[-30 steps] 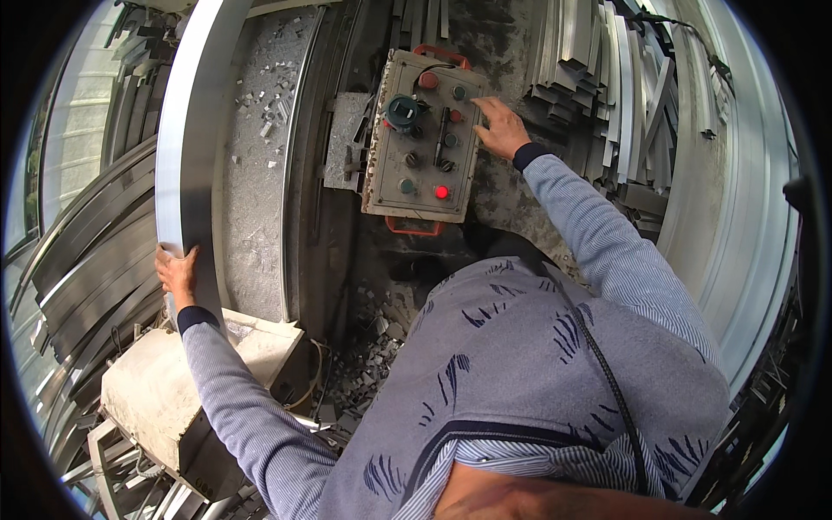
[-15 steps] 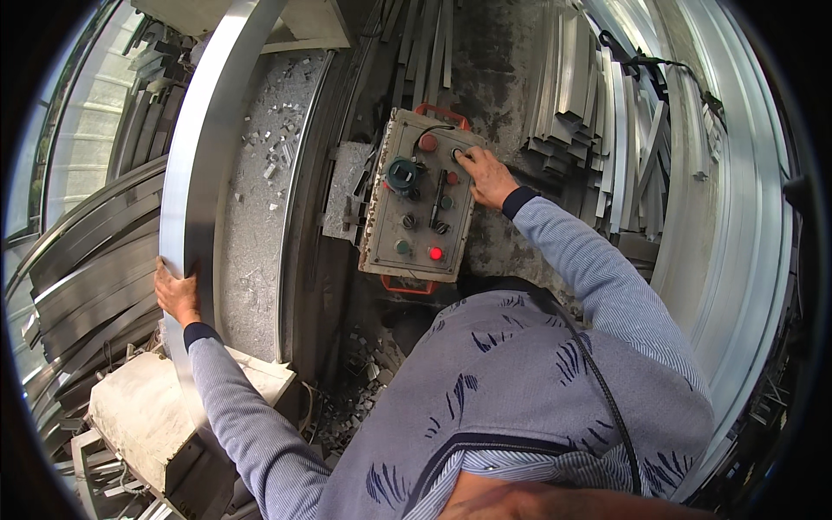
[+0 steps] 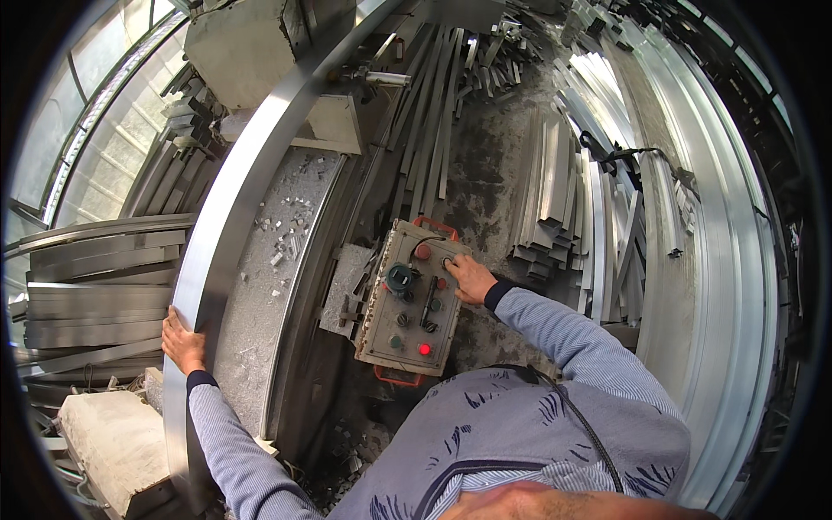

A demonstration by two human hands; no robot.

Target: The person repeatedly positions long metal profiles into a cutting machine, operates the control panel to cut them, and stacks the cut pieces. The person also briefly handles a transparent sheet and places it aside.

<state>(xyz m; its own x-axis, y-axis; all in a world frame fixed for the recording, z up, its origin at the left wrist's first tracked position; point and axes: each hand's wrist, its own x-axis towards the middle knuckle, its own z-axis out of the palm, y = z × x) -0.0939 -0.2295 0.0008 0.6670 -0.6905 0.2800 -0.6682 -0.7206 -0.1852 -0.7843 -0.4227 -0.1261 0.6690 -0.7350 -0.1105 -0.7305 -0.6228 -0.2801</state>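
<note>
A long, shiny aluminium profile (image 3: 227, 199) runs from the lower left up to the far end of the machine. My left hand (image 3: 185, 344) grips its outer side, with the fingers over the edge. In the middle stands a scuffed, cream control box (image 3: 414, 334) with red handles, coloured buttons, a lit red lamp (image 3: 425, 349) and a dark round gauge (image 3: 399, 278). My right hand (image 3: 471, 280) is at its upper right corner, finger and thumb closed around a small dark knob (image 3: 447, 263) that they partly cover.
Below the profile, a machine bed (image 3: 260, 338) is strewn with metal chips and small offcuts. Cream machine housings (image 3: 238, 56) stand at the far end and near left. Stacked profiles (image 3: 542, 191) lie on the right, longer lengths (image 3: 711, 260) beyond them, and more bars (image 3: 100, 286) at the left.
The view has tilted up, so more of the far machine head and floor shows. Both hands keep their places on the profile and at the knob.
</note>
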